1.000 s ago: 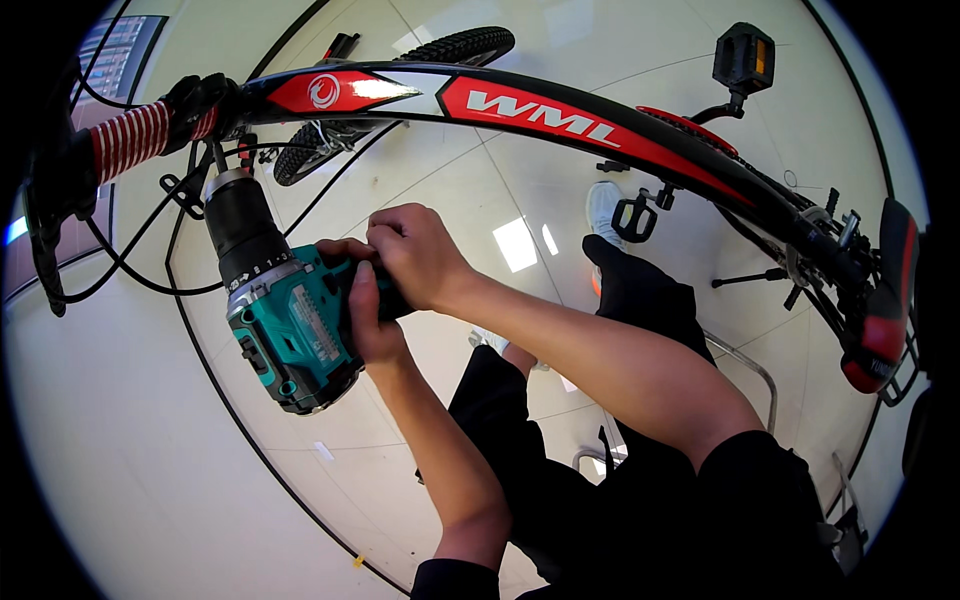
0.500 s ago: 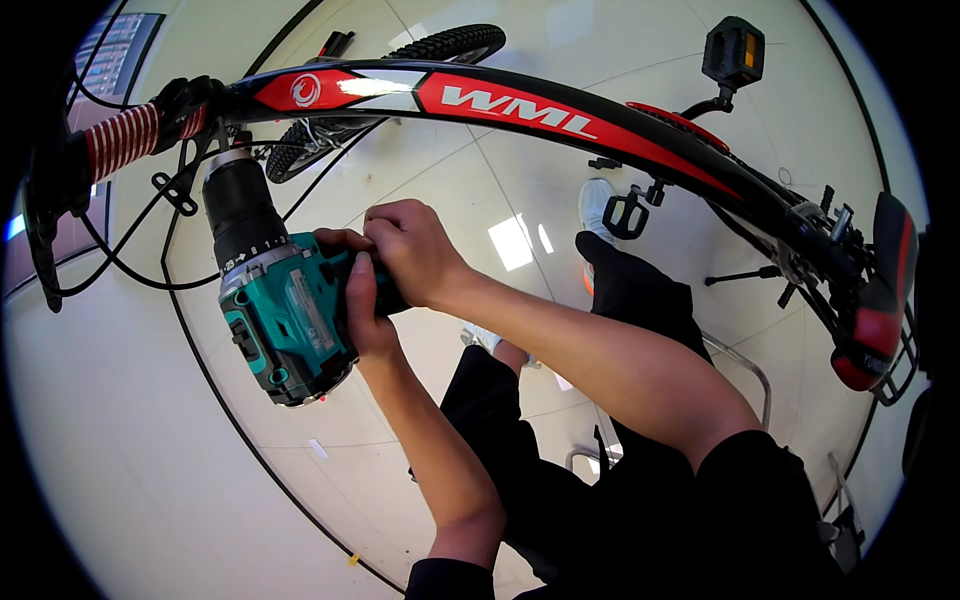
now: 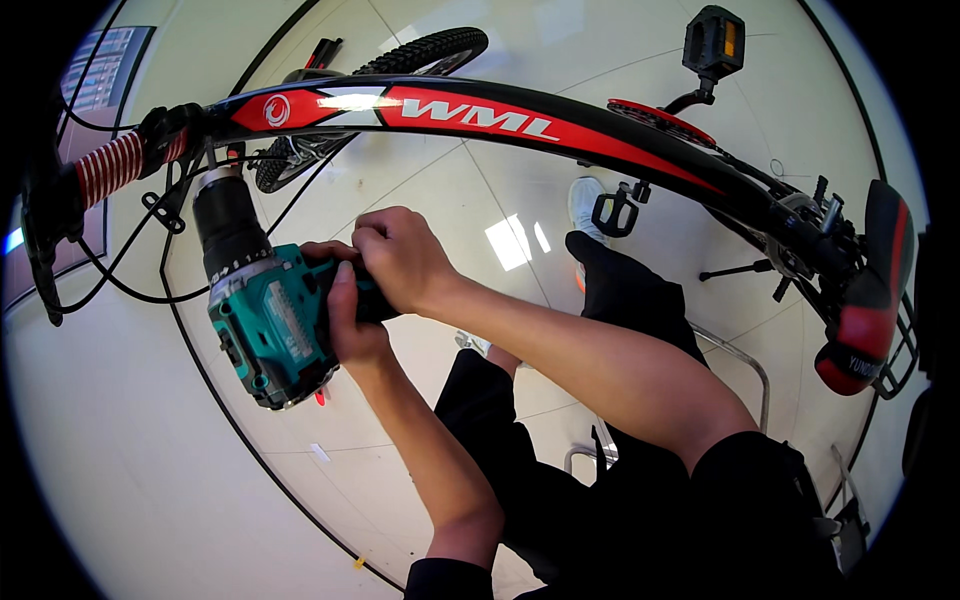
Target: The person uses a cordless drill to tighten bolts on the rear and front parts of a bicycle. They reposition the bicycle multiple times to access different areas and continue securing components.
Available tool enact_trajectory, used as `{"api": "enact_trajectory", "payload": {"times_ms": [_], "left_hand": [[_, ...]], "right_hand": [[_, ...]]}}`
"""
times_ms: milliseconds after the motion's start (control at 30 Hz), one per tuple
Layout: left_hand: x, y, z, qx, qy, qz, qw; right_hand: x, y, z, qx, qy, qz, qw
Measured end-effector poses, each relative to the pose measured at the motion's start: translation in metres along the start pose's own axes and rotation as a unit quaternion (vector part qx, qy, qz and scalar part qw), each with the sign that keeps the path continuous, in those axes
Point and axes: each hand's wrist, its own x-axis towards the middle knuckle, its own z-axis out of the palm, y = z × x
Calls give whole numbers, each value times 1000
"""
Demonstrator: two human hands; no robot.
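A teal and black cordless drill (image 3: 270, 325) is in my left hand (image 3: 352, 312), whose fingers wrap its black handle. My right hand (image 3: 405, 258) is closed over the same handle, next to the left fingers. The drill's black chuck (image 3: 225, 212) points away from me, up to the front end of a red, black and white bicycle frame (image 3: 480, 115). The bit in the chuck reaches the area just below the frame's head end, by the handlebar. Its tip is too small to make out, and most of the handle is hidden by my hands.
The handlebar grip (image 3: 110, 168), a brake lever and looping black cables (image 3: 135, 290) lie left of the drill. A saddle (image 3: 875, 290) is at the far right. Pedals (image 3: 715, 45), a tyre (image 3: 430, 50) and metal stool legs (image 3: 745, 355) stand around my legs on the tiled floor.
The view has shifted slightly, so the bicycle and drill appear a little farther left. Both hands keep their hold on the drill, which stays by the frame's head end.
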Motion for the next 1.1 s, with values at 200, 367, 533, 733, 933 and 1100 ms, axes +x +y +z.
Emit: {"api": "enact_trajectory", "payload": {"times_ms": [200,367,533,733,933,1100], "left_hand": [[-1,-4,2,-26,17,-27,999],[2,-5,-5,-13,-11,-7,1000],[3,-6,-5,-26,0,-12,1000],[3,-5,-1,-34,15,-25,999],[3,-3,1,-31,15,-17,999],[6,-5,-5,-24,-3,-14,1000]], "right_hand": [[2,6,0,-15,-13,11,1000],[0,-2,-1,-1,-23,43,999],[1,-3,1,-7,-18,54,998],[3,-4,-2,-1,-29,54,998],[3,-5,0,3,-23,60,998],[3,-7,0,-8,-23,59,998]]}}
